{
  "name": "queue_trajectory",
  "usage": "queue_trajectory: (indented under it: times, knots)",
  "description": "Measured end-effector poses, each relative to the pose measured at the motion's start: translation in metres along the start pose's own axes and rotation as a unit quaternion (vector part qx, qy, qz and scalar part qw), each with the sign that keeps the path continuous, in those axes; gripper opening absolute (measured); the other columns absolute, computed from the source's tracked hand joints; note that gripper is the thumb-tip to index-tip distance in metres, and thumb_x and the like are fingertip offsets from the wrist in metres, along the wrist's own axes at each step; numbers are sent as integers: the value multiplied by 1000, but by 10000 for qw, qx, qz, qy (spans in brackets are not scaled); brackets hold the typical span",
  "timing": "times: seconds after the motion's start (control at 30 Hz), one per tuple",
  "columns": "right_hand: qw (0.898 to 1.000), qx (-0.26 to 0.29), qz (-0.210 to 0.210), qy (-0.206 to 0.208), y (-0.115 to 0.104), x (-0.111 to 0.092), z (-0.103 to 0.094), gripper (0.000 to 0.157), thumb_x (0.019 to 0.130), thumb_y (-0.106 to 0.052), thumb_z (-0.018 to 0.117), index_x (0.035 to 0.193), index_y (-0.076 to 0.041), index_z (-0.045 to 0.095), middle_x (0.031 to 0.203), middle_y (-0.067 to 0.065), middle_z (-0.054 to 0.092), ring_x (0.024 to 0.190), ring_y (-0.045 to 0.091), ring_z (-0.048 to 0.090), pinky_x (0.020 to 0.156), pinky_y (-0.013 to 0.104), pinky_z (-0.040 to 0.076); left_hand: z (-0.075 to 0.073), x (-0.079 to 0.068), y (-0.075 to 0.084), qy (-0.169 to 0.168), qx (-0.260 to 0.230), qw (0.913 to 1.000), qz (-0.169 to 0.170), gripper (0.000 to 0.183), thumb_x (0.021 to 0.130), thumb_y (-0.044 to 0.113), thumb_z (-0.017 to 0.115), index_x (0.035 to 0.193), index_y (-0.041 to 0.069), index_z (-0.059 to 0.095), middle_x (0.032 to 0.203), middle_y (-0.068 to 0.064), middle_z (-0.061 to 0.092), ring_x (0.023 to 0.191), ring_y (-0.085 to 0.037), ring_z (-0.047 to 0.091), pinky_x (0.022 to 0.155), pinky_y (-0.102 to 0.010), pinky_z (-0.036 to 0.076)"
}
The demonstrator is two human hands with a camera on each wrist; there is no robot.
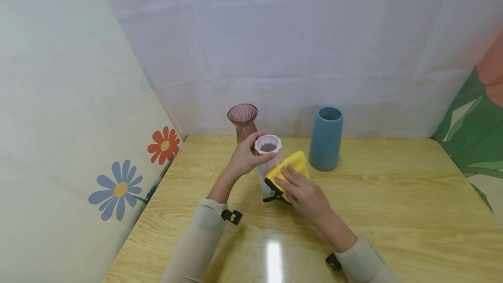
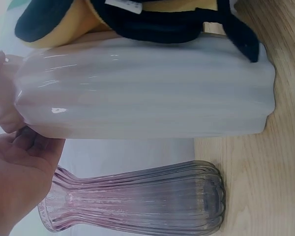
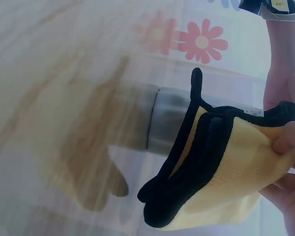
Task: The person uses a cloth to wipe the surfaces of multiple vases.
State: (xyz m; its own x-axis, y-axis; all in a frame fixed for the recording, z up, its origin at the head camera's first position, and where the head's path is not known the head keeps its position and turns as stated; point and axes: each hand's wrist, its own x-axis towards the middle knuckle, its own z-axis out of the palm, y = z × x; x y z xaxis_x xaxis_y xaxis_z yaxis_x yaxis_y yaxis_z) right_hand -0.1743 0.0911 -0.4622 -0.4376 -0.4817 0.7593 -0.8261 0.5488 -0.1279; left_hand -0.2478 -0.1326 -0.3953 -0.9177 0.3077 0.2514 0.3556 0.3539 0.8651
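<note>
A white fluted vase [image 2: 147,93] with a scalloped rim stands upright on the table. My left hand [image 1: 246,155] grips it around the neck, thumb and fingers on either side just under the rim. In my right hand [image 1: 308,195] is a folded yellow cloth [image 1: 295,165] with black edging and a black loop, held against the right side of the vase. The right wrist view shows the thumb and fingers pinching the cloth [image 3: 241,172], which hides part of the vase. Right behind my left hand stands a pink ribbed glass vase [image 1: 242,117].
A blue vase [image 1: 326,141] stands at the back right, beyond the cloth. The wooden table [image 1: 393,195] meets a white sheet [image 1: 251,47] at its back edge. A flower-printed sheet [image 1: 59,121] hangs along the left side.
</note>
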Motion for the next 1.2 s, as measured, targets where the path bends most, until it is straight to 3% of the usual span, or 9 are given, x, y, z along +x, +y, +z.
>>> queue_trajectory:
  times: [0.33, 0.73, 0.87, 1.0, 1.2]
  knots:
    - [9995, -165, -216, -132, 1, -7, 2, 55, 66, 9, 87, 117, -8, 75, 124, 20, 69, 113, 39, 67, 87, 44, 58, -1, -1, 3, -25, 1, 10000, -56, 66, 83, 24, 84, 141, 11, 54, 122, -8, 64, 105, -22, 63, 82, -33, 55]
    - [9962, -50, -18, -866, 1, -12, 3, 51, 69, 6, 88, 116, -10, 75, 124, 19, 70, 115, 39, 66, 89, 45, 57, -4, 0, 1, -86, 87, 9999, -121, 67, 84, 24, 84, 142, 10, 54, 122, -10, 64, 105, -23, 63, 82, -33, 55]
    - [9945, 92, -68, -1045, 1, -10, -5, 47, 71, 5, 86, 115, -10, 76, 122, 18, 71, 113, 37, 67, 88, 44, 58, -6, 1, 0, -289, -183, 9993, -147, 67, 86, 19, 82, 144, 8, 51, 124, -12, 63, 107, -24, 62, 85, -35, 55]
    - [9968, 275, -81, -743, 4, -5, -19, 45, 73, 5, 83, 115, -10, 76, 121, 17, 71, 111, 34, 69, 84, 41, 59, -11, 5, -1, -686, -839, 9940, -136, 70, 88, 9, 77, 149, 5, 43, 130, -18, 59, 109, -25, 61, 89, -34, 54]
    - [9997, 154, -151, 69, 7, 8, -38, 49, 75, 5, 78, 121, -10, 74, 129, 15, 68, 115, 32, 68, 85, 40, 58, -17, 7, -8, -1275, -1733, 9762, 273, 77, 90, 7, 68, 156, 3, 29, 155, -23, 40, 123, -27, 55, 96, -28, 51]
